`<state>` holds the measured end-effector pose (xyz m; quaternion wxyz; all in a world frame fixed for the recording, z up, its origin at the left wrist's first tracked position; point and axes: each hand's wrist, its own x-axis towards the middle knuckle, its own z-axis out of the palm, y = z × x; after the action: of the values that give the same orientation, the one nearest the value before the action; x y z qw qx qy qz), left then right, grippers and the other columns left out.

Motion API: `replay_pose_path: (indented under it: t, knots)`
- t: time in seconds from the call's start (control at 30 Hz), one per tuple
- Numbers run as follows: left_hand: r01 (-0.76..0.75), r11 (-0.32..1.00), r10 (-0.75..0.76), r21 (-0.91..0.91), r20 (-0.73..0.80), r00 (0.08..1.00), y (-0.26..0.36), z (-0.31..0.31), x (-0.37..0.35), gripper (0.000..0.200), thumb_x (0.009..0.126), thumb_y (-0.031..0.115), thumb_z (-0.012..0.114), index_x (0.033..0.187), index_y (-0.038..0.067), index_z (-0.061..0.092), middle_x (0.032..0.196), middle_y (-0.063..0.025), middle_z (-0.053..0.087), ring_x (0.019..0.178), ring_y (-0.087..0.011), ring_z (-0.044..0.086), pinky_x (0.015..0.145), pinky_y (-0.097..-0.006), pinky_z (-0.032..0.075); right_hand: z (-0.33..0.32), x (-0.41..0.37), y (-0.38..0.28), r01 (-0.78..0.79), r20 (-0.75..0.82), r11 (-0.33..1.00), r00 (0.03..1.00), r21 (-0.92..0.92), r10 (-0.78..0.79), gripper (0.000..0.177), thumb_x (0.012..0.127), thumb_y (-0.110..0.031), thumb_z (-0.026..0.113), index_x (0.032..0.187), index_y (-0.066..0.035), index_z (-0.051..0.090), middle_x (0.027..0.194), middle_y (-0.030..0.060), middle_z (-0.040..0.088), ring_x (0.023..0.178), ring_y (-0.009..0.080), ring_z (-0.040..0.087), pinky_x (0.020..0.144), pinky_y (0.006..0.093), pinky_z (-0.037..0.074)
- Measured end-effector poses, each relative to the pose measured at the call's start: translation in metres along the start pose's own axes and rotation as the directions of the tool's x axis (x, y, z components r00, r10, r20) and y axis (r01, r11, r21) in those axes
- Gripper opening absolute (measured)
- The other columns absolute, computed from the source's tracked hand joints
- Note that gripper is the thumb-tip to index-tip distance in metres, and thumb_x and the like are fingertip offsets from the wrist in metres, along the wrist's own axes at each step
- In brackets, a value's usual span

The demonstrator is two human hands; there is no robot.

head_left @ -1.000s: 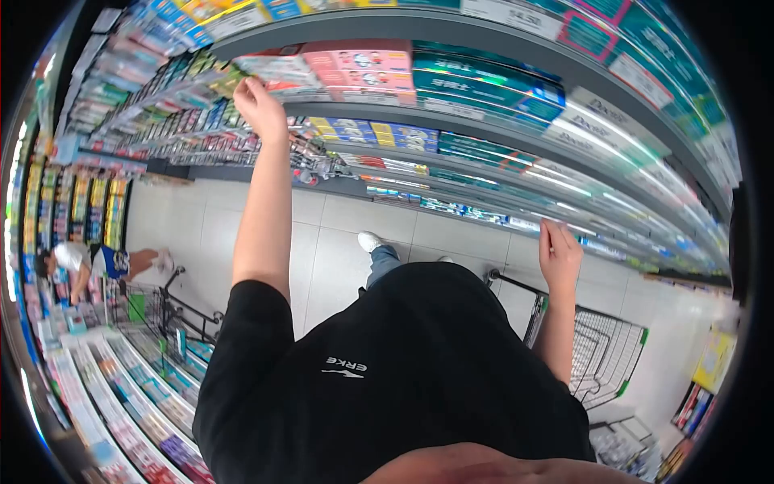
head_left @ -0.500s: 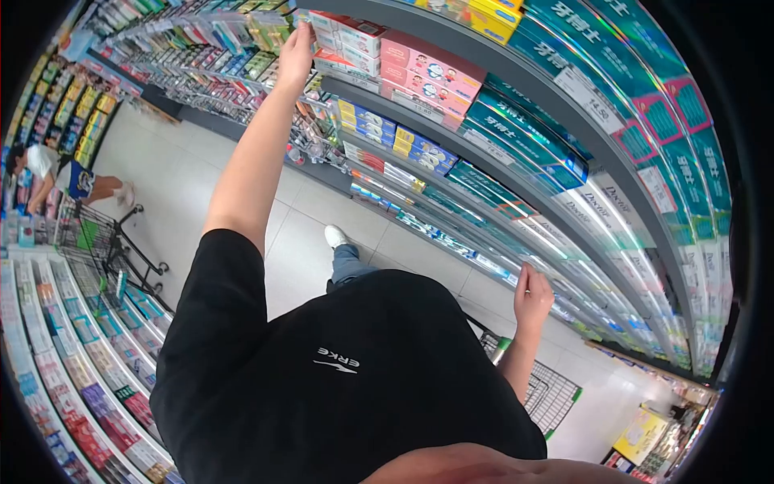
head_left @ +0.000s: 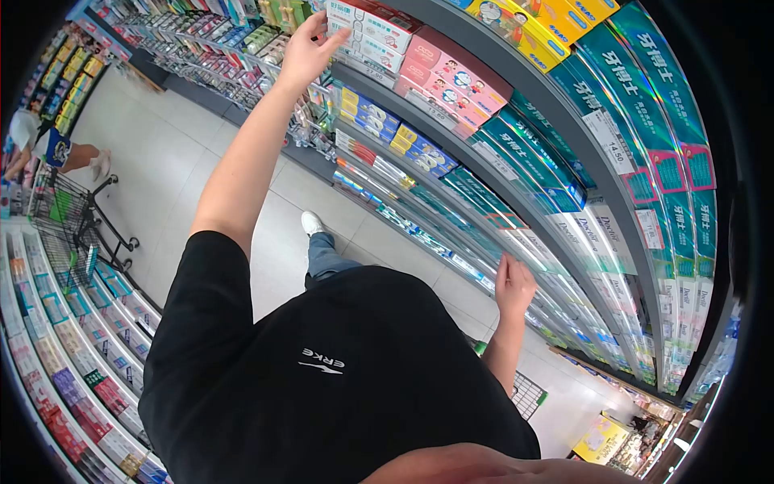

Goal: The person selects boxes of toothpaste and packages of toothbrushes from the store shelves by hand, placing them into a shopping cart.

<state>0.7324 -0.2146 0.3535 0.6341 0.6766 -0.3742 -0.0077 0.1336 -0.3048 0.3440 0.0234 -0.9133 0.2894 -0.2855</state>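
At the end of the upper shelf, my left hand (head_left: 309,50) is open, its thumb apart from its fingers. The thumb overlaps a stack of white toothpaste boxes (head_left: 371,40) with red ends. Pink cartoon-printed boxes (head_left: 455,73) stand right beside that stack. My right hand (head_left: 516,288) is closed, its fingers curled together with nothing showing in them. It hangs lower down, in front of the lower shelves (head_left: 556,282) of boxed goods.
Green toothpaste boxes (head_left: 637,81) and yellow boxes (head_left: 532,32) fill the shelf above. Hanging packets (head_left: 234,60) line the far rack. A shopping cart (head_left: 528,395) stands by my right side. Across the aisle, a person (head_left: 48,145) is beside another cart (head_left: 68,222).
My left hand has moved slightly right along the shelf, and its thumb has spread toward the white boxes. My right hand stays curled. The view has shifted a little.
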Motion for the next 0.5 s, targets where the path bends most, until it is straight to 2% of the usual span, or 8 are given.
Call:
replay_pose_path:
  t: [0.03,0.07,0.17,0.2,0.27,0.4,0.5]
  knots:
    - [-0.086,0.995,0.083,0.041,0.063,0.995,-0.011,-0.002,0.002,0.074,0.098,0.033,0.081,0.154,-0.001,0.048,0.145,-0.0173,0.063,0.133,-0.0257,0.063,0.116,-0.0418,0.049,0.001,0.001,-0.001,-0.014,0.011,1.000,1.000,0.011,0.014,0.006,0.094,-0.006,0.076,0.099,-0.006,0.079,0.067,0.0073,0.063,0.053,0.0229,0.058,0.052,0.0362,0.047]
    - [-0.160,0.986,0.163,-0.033,0.108,0.981,-0.010,-0.005,0.004,0.084,0.093,0.026,0.087,0.158,0.000,0.041,0.146,-0.0166,0.063,0.135,-0.0255,0.061,0.117,-0.0425,0.048,0.001,0.002,-0.001,-0.009,0.014,1.000,1.000,0.008,0.009,0.006,0.094,-0.006,0.076,0.099,-0.006,0.079,0.067,0.0073,0.063,0.053,0.0229,0.058,0.052,0.0362,0.047]
    - [-0.179,0.984,0.173,0.021,0.174,0.970,-0.007,-0.002,0.006,0.084,0.089,0.023,0.090,0.156,0.000,0.043,0.144,-0.0159,0.064,0.136,-0.0244,0.060,0.117,-0.0407,0.048,0.004,0.003,-0.001,0.010,0.018,1.000,1.000,0.004,-0.010,0.006,0.094,-0.006,0.076,0.099,-0.007,0.080,0.068,0.0071,0.063,0.054,0.0227,0.059,0.052,0.0365,0.047]
    - [-0.176,0.984,0.170,0.019,0.171,0.970,-0.006,-0.001,0.007,0.084,0.089,0.023,0.090,0.156,0.000,0.043,0.144,-0.0159,0.064,0.136,-0.0244,0.060,0.117,-0.0407,0.048,0.004,0.004,-0.001,0.009,0.019,1.000,1.000,-0.001,-0.009,0.006,0.094,-0.006,0.076,0.099,-0.007,0.080,0.068,0.0070,0.064,0.054,0.0227,0.059,0.052,0.0367,0.047]
    - [-0.014,0.978,0.068,-0.207,0.257,0.964,-0.003,0.001,0.009,0.084,0.085,0.017,0.093,0.153,0.002,0.046,0.142,-0.0141,0.066,0.133,-0.0226,0.062,0.114,-0.0381,0.050,0.004,0.004,-0.002,0.007,0.020,1.000,1.000,-0.010,-0.007,0.006,0.094,-0.006,0.076,0.099,-0.007,0.080,0.068,0.0070,0.064,0.055,0.0226,0.060,0.052,0.0369,0.047]
    - [0.026,0.977,0.029,-0.213,0.250,0.968,0.003,0.006,0.004,0.081,0.082,0.015,0.094,0.149,0.003,0.050,0.140,-0.0123,0.067,0.131,-0.0215,0.063,0.112,-0.0363,0.051,0.005,0.000,-0.001,-0.006,0.023,1.000,1.000,-0.011,0.006,0.006,0.094,-0.006,0.076,0.099,-0.007,0.079,0.069,0.0069,0.064,0.055,0.0231,0.060,0.052,0.0367,0.048]
    - [-0.040,0.993,0.066,-0.114,0.236,0.969,0.005,0.008,0.002,0.079,0.082,0.015,0.094,0.146,0.002,0.051,0.138,-0.0115,0.068,0.128,-0.0214,0.065,0.110,-0.0367,0.052,0.004,-0.003,-0.003,-0.027,0.040,1.000,0.999,-0.007,0.027,0.006,0.094,-0.006,0.077,0.099,-0.007,0.079,0.069,0.0068,0.064,0.055,0.0232,0.060,0.052,0.0367,0.048]
